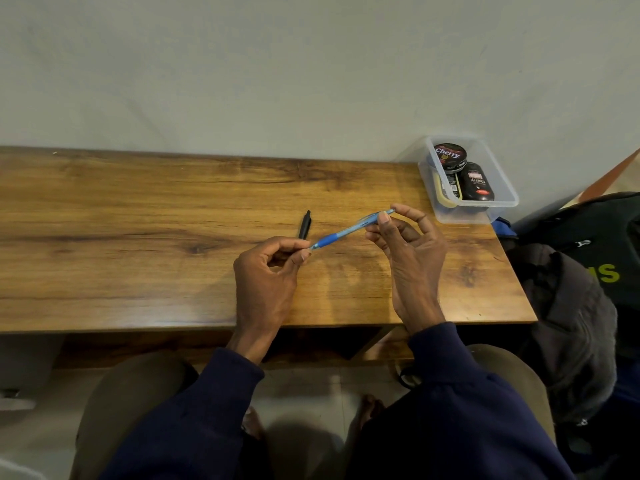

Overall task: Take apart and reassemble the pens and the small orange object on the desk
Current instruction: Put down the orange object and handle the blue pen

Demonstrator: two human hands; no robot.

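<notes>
A blue pen with a clear barrel and a dark blue grip hangs a little above the wooden desk, slanting up to the right. My left hand pinches its tip end between thumb and fingers. My right hand pinches the far end of the barrel with thumb and forefinger, the other fingers spread. A black pen lies on the desk just behind my left hand. No orange object shows anywhere in view.
A clear plastic box with shoe polish tins stands at the desk's back right corner. A dark bag and jacket lie off the right edge. A pale wall runs behind the desk.
</notes>
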